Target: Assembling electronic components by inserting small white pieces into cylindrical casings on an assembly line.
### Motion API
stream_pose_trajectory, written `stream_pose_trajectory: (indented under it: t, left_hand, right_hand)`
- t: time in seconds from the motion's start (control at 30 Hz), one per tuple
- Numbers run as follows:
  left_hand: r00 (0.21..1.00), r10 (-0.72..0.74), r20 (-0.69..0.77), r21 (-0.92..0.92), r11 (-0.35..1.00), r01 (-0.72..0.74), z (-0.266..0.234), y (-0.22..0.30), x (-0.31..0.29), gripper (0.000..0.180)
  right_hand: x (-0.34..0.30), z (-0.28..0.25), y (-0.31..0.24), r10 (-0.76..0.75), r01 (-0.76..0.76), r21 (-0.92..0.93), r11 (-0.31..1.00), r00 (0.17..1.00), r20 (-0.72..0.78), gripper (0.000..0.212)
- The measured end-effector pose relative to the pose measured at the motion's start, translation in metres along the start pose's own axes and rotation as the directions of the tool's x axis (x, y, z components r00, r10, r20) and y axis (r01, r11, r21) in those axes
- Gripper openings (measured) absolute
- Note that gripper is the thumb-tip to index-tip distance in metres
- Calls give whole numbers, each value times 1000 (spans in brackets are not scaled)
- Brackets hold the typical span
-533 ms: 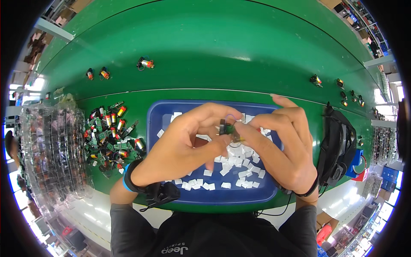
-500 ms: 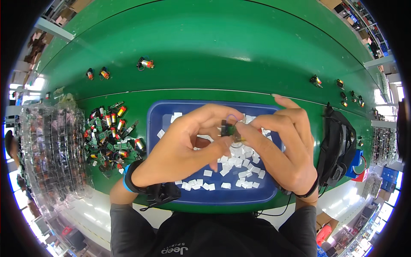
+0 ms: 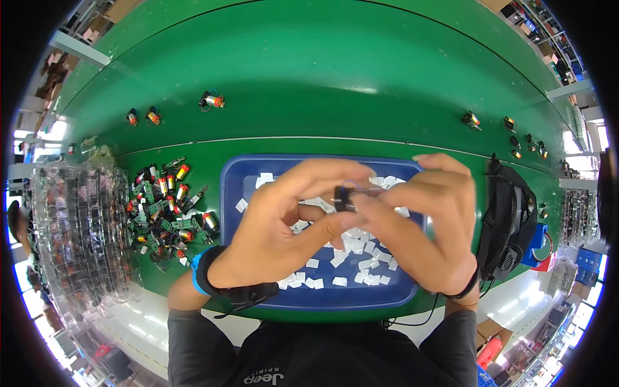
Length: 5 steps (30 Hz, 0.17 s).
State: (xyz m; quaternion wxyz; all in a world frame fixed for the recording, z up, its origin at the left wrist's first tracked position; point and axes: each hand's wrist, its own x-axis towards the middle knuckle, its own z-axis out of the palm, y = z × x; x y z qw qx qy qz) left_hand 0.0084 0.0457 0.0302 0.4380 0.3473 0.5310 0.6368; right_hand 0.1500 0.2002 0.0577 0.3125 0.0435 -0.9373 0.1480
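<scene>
Above a blue tray (image 3: 225, 193) I hold a small black electronic part (image 3: 343, 198) with metal pins and a thin purplish wire loop. My left hand (image 3: 274, 222) grips its left side between thumb and fingers. My right hand (image 3: 435, 226) pinches at its right side, slightly blurred, and its fingers cover most of that end. Under my hands, many small white square pieces (image 3: 353, 244) lie scattered in the tray.
Left of the tray is a heap of green circuit boards and red-yellow cylinders (image 3: 169, 206). Beyond it stand stacked clear plastic trays (image 3: 80, 226). A black bag (image 3: 509, 219) lies at the right. Similar assemblies (image 3: 211, 100) sit farther back on the green table (image 3: 309, 71).
My right hand has turned and shifted over the part, hiding the green and yellowish portion visible before. My left hand keeps hold of it, nearly in place.
</scene>
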Motion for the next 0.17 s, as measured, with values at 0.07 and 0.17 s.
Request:
stream_pose_trajectory:
  t: [0.07,0.17]
  left_hand:
    - [997,65,-34,-147,987,-69,-3,0,2,45]
    - [988,142,61,-130,982,-133,-12,-5,5,46]
  right_hand:
    - [-2,-7,1,136,-134,120,984,991,-10,48]
    - [-13,-17,4,326,-314,339,887,945,21,66]
